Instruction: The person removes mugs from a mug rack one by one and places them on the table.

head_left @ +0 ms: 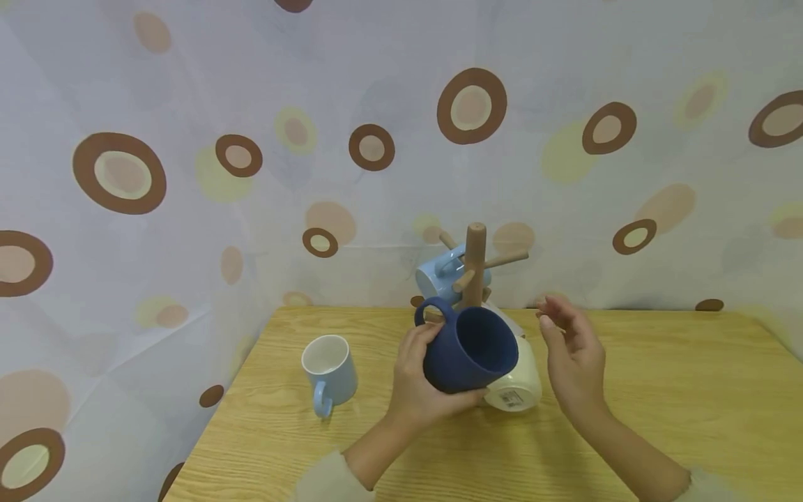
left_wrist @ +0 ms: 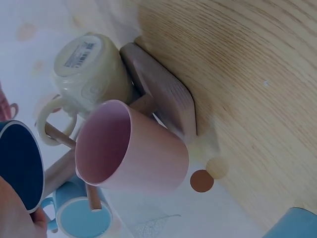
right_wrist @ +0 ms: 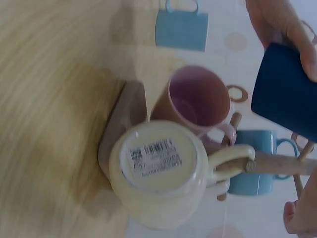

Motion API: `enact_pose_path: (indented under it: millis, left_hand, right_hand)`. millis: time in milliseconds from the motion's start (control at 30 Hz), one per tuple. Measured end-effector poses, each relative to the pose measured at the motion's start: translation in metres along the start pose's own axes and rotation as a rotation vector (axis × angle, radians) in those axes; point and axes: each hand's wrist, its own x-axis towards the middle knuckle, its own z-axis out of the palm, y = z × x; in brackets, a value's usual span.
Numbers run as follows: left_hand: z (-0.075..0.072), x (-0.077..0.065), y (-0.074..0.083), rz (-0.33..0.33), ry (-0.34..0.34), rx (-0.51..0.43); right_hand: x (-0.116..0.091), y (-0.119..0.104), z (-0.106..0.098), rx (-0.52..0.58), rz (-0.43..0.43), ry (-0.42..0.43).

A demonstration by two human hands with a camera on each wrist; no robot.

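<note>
My left hand grips a dark blue mug by its body, tilted, its mouth toward the right and its handle at upper left. The mug is in front of a wooden mug tree. A bit of wood shows through its handle; whether a peg passes through, I cannot tell. To the right, my right hand is raised with loosely bent fingers and holds nothing. On the tree hang a light blue mug, a cream mug with its labelled base outward, and a pink mug, mostly hidden in the head view.
Another light blue mug stands upright on the wooden table, left of the tree. The tree's base rests on the table. Behind the table's back edge hangs a cloth patterned with circles.
</note>
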Motion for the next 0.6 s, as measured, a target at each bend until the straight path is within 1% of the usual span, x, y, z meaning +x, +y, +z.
enact_pose_path:
  millis: [67,133,233,333,433,500,600]
  left_hand:
    - [0.001,-0.002,0.002,-0.022,0.019,-0.024]
    - [0.002,-0.003,0.004,-0.035,0.035,-0.044]
    - [0.003,-0.005,0.006,-0.031,0.059,-0.066]
    - [0.005,-0.007,0.009,-0.019,0.08,-0.095]
    - [0.007,-0.007,0.012,-0.009,0.099,-0.131]
    - [0.008,-0.008,0.013,-0.001,0.113,-0.155]
    - [0.011,-0.008,0.015,0.015,0.131,-0.203]
  right_hand:
    - [-0.009,-0.004,0.0,0.05,0.089,-0.01]
    - [-0.016,-0.005,0.0,0.089,0.125,-0.043]
    - [-0.023,-0.005,0.001,0.144,0.083,-0.136]
    - [-0.028,-0.002,0.002,0.23,0.004,-0.26]
    - [-0.032,0.0,0.004,0.33,-0.047,-0.376]
    - [-0.035,0.0,0.006,0.363,-0.076,-0.429]
    - [-0.038,-0.001,0.009,0.387,-0.098,-0.471]
